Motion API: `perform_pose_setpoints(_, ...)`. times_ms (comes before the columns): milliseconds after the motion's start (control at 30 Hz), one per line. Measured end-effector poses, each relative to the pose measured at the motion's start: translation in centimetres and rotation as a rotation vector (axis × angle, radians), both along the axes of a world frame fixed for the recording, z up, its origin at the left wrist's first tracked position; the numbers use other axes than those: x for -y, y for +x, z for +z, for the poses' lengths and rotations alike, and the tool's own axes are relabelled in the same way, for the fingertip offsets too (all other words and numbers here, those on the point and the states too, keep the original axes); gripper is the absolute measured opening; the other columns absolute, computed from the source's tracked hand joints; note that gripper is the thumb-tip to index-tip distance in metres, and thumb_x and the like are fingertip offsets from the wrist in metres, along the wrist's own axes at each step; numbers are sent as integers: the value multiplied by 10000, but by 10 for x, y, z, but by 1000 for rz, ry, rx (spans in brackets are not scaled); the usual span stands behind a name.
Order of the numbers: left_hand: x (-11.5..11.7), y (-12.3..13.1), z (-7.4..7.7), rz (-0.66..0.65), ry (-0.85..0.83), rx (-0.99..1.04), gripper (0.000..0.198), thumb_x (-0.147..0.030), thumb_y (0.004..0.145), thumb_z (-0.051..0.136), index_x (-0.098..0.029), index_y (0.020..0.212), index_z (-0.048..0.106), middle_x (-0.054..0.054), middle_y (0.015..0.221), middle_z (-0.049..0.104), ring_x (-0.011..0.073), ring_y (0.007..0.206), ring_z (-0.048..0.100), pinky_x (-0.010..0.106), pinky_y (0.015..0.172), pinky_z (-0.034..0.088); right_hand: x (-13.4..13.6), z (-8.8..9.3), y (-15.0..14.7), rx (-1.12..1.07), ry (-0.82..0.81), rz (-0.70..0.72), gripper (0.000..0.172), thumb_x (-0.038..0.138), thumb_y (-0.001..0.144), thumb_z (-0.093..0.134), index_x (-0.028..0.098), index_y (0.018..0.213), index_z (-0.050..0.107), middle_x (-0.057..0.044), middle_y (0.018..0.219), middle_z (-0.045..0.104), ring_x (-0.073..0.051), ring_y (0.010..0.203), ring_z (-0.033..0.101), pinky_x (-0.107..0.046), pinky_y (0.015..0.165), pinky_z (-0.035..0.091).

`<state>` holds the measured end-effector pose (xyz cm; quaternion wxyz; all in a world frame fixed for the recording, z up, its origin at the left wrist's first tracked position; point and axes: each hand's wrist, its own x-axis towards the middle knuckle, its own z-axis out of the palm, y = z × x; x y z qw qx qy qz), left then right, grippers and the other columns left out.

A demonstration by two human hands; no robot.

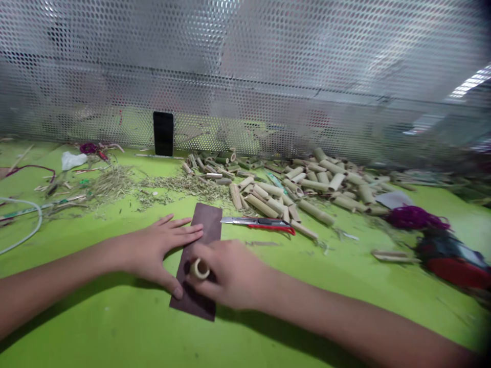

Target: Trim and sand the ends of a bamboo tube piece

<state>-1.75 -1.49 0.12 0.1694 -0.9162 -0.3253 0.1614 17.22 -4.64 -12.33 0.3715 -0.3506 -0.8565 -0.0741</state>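
A dark brown sheet of sandpaper (207,221) lies flat on the green table (115,327). My left hand (161,248) rests open on the sheet's left edge, fingers stretched out and thumb pressing the near corner. My right hand (230,273) is closed around a short bamboo tube (200,269), whose hollow end faces left. The tube is held against the sandpaper.
A red and silver utility knife (261,223) lies just beyond the sheet. Behind it is a heap of cut bamboo tubes (307,186) and shavings (161,185). A black phone (163,133) leans on the perforated metal screen (268,61). Purple yarn (414,217) lies at right.
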Motion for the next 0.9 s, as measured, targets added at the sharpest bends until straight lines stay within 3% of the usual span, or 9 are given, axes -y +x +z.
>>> perform_pose_setpoints(100,1,1,0,17,10,9,1198,-791,713,741,-277,1640,182,42,1685,65,423,1559,36,636,1264,44,3,0,-1,90,-62,132,215,423,857,670,209,864,653,16,681,648,-124,554,515,-240,532,296)
perform_pose_setpoints(167,1,0,0,19,15,6,1203,-781,703,756,-290,1640,182,38,1686,67,426,1557,48,636,1265,49,2,1,0,70,-109,74,199,392,826,698,201,820,639,23,638,622,-119,526,503,-237,520,291)
perform_pose_setpoints(267,-1,-1,0,-5,12,5,1185,-757,707,770,-307,1638,189,33,1688,86,423,1558,63,638,1265,52,1,1,0,-76,-88,-12,171,348,879,639,187,935,645,-20,776,694,-134,602,561,-236,548,321)
perform_pose_setpoints(400,0,0,0,5,7,19,1200,-771,707,763,-285,1639,184,54,1687,74,429,1556,43,646,1259,46,3,-1,-2,18,-130,145,177,379,850,642,203,837,629,25,656,634,-108,527,508,-230,520,299)
perform_pose_setpoints(467,1,0,0,23,10,13,1212,-782,700,760,-278,1639,183,51,1687,69,426,1557,38,639,1262,44,3,0,-1,7,-172,80,185,354,840,634,200,749,584,42,579,572,-96,478,455,-231,492,272)
perform_pose_setpoints(567,1,0,0,12,10,5,1192,-793,710,746,-296,1638,185,35,1688,84,412,1561,49,626,1268,40,2,1,-1,-117,-125,-7,131,324,878,603,197,845,607,14,693,642,-110,551,502,-228,520,296)
perform_pose_setpoints(700,0,0,0,15,5,10,1217,-831,694,728,-293,1638,178,40,1687,66,418,1561,28,634,1263,32,2,1,-2,10,-134,147,198,402,849,644,208,824,610,33,655,614,-110,542,500,-226,530,297)
perform_pose_setpoints(833,0,1,0,32,18,-11,1207,-792,705,749,-290,1639,171,22,1689,67,416,1563,27,635,1264,29,2,4,0,-46,-156,-65,170,355,860,627,197,803,597,28,630,588,-113,514,466,-240,512,265)
perform_pose_setpoints(900,1,1,0,30,19,-9,1187,-765,721,753,-295,1640,166,16,1690,62,416,1563,36,638,1264,42,2,4,0,-73,-112,-34,145,340,879,625,196,886,619,12,718,640,-122,565,510,-238,530,284)
